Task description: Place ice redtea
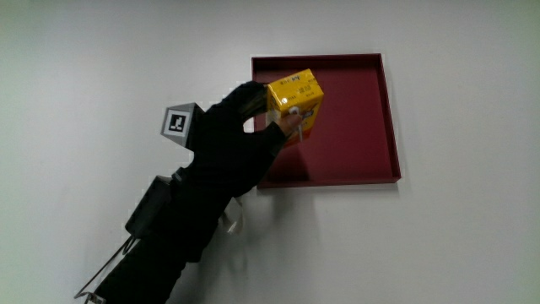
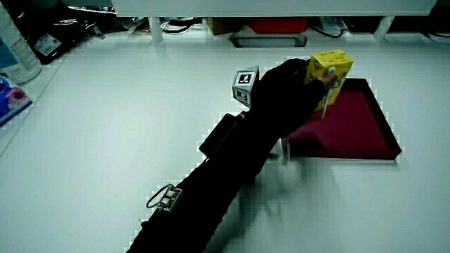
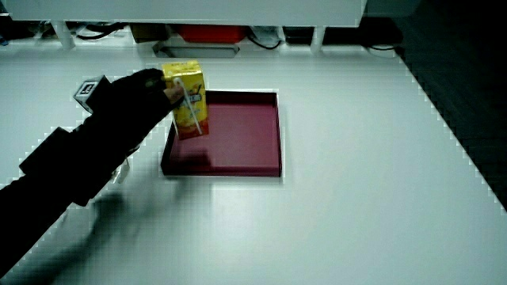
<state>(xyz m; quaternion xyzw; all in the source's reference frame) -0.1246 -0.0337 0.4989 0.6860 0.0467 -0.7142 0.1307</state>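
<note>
A yellow ice red tea carton (image 1: 297, 100) with a straw on its side is held upright over the dark red tray (image 1: 363, 127). The gloved hand (image 1: 253, 127) is shut on the carton, with the fingers wrapped round its side. The carton (image 2: 329, 76) stands over the tray (image 2: 358, 126) near the corner closest to the hand; whether it rests on the tray floor I cannot tell. Both side views show the carton (image 3: 187, 99), the hand (image 3: 139, 95) and the tray (image 3: 245, 134). A patterned cube (image 1: 179, 122) sits on the back of the hand.
The white table (image 1: 456, 245) spreads round the tray. A low partition with cables and boxes (image 2: 267, 31) runs along the table's edge farthest from the person. Bottles and packets (image 2: 14, 63) stand at a table edge in a side view.
</note>
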